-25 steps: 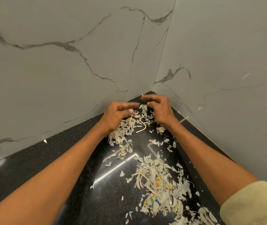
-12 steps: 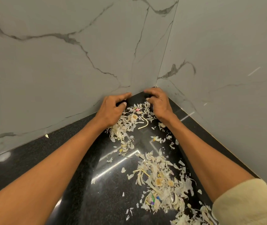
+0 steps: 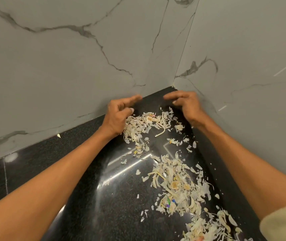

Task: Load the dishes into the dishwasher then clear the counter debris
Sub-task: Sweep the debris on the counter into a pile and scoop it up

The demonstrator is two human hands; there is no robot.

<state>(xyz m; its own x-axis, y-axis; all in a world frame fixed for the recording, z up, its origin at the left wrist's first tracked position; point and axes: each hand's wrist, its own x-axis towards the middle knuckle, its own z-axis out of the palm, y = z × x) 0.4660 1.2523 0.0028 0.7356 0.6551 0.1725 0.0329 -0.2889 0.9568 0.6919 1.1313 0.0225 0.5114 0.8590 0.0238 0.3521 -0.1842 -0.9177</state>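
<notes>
1. Peels [image 3: 144, 124] sat in the counter's [image 3: 52, 162] back corner, more trailing toward the front edge.
2. Left hand [image 3: 119, 115] and right hand [image 3: 185, 105] flanked them, fingers loosely curled, holding nothing.
3. I'd cup both and rake frontward, low, so flakes don't scatter.

So the debris [image 3: 171, 180] is basically pale, papery garlic-or-onion-type peel, scattered in a loose trail on the black counter [image 3: 86, 206]. One clump [image 3: 144, 124] sits right up near the counter's back corner, a bigger pile lies mid-counter toward the right edge, and more spills off at the near right. There's a curved pale stem bit [image 3: 161, 132] and a small colourful wrapper scrap [image 3: 169, 202] in there too.
</notes>
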